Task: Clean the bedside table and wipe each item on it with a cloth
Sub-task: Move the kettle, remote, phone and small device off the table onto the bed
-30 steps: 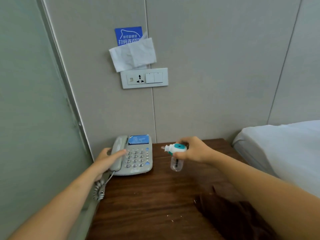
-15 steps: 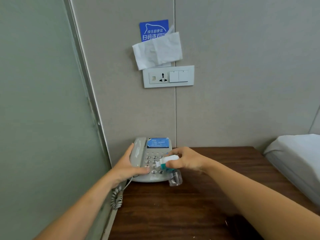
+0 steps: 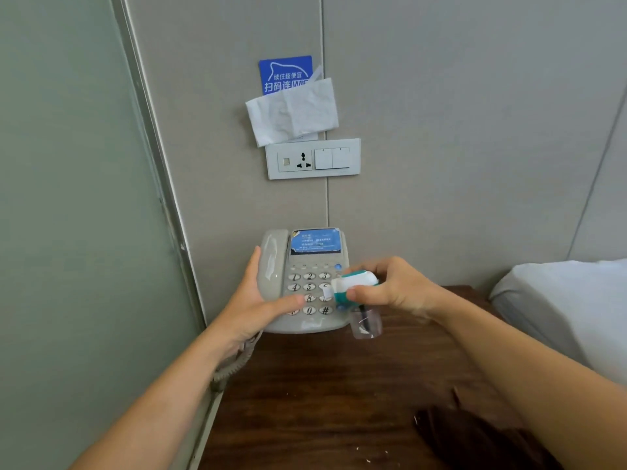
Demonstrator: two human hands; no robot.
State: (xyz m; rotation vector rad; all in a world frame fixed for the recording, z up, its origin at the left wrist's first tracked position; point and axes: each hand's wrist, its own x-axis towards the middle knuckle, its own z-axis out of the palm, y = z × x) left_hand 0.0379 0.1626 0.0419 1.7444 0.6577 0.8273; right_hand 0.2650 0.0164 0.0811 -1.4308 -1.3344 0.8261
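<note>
A grey desk telephone (image 3: 307, 262) with a blue label sits at the back left of the dark wooden bedside table (image 3: 322, 401). My left hand (image 3: 252, 305) holds its left side, fingers behind the handset and thumb across the lower keypad. My right hand (image 3: 393, 288) grips a teal and white plug-in device (image 3: 354, 283) with a clear bottle (image 3: 364, 325) hanging below it, held over the phone's right edge. A dark brown cloth (image 3: 475, 439) lies on the table at the front right.
A wall socket and switch plate (image 3: 312, 159) is above the phone, with white tissue (image 3: 291, 110) and a blue sign (image 3: 285, 74) over it. A bed with white sheets (image 3: 559, 300) stands to the right. A wall panel closes the left side. Small crumbs (image 3: 368, 459) dot the table.
The view shifted left and came closer. My right hand carried the plug-in device leftward to the phone's edge. My left hand moved from the handset's near end to wrap round the phone's left side.
</note>
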